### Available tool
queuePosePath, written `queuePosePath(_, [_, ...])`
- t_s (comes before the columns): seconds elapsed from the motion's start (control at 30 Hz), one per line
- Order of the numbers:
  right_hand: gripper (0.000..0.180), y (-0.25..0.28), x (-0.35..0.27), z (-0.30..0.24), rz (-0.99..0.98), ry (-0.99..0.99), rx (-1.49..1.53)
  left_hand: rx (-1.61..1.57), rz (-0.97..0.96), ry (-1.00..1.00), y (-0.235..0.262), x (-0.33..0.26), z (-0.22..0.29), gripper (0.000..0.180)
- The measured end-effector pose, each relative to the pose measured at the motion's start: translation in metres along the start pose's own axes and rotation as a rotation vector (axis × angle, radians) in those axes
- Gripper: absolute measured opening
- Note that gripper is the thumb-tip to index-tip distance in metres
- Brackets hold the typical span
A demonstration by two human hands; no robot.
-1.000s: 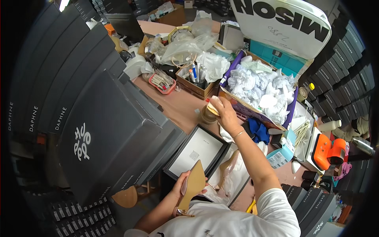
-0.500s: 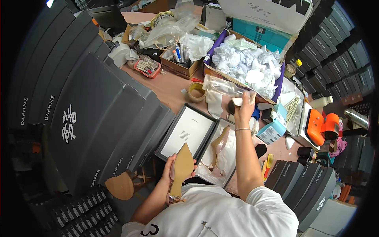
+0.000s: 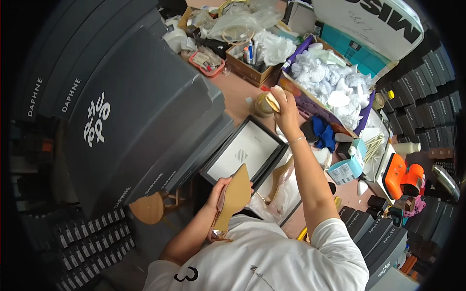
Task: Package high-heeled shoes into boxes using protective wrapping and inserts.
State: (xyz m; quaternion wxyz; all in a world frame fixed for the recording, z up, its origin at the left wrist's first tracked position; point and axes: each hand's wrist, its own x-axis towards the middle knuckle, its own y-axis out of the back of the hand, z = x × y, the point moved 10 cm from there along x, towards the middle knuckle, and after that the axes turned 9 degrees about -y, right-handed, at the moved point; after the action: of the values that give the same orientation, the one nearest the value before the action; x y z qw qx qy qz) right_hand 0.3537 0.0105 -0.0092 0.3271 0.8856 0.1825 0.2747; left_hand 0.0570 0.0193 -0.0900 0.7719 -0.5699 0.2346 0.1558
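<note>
While the head cam looks down, here's the layout:
L hand: left hand point(image 3: 219, 191) lower-center, closed round a tan shoe point(image 3: 234, 196), sole facing up
R hand: right hand point(image 3: 286, 104) upper-center, fingers pinching a small pale pad point(image 3: 273, 101) just above a round jar point(image 3: 263, 104)
Under shoe: open black shoebox point(image 3: 242, 155) w/ white lining
Nearby: box of white crumpled paper point(image 3: 330, 82), right of R hand
Left side: dark box stacks point(image 3: 121, 97)

Left of the left hand's fingers point(image 3: 221, 186) rises a stack of dark grey shoeboxes point(image 3: 141, 111), an open black box with white lining point(image 3: 245, 153) lies just above them, and beyond the right hand's fingers point(image 3: 281, 97) stands a purple carton of white paper wads point(image 3: 330, 85), a small teal-and-white box point(image 3: 345, 167) to its right.
</note>
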Motion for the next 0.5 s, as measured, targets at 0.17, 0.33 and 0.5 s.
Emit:
queuePosePath(0.17, [0.032,0.034,-0.03,-0.015,-0.094,-0.171,0.124,0.032,-0.013,-0.094,-0.009,-0.01,0.005,0.058])
queuePosePath(0.33, [0.029,0.063,-0.19,-0.091,-0.5,-0.308,0.192,0.075,-0.134,0.012,-0.035,-0.008,-0.022,0.056])
queuePosePath(0.5, [0.015,0.075,-0.243,-0.106,-0.403,-0.122,0.034,0.189,-0.181,0.142,-0.046,-0.012,-0.079,0.046])
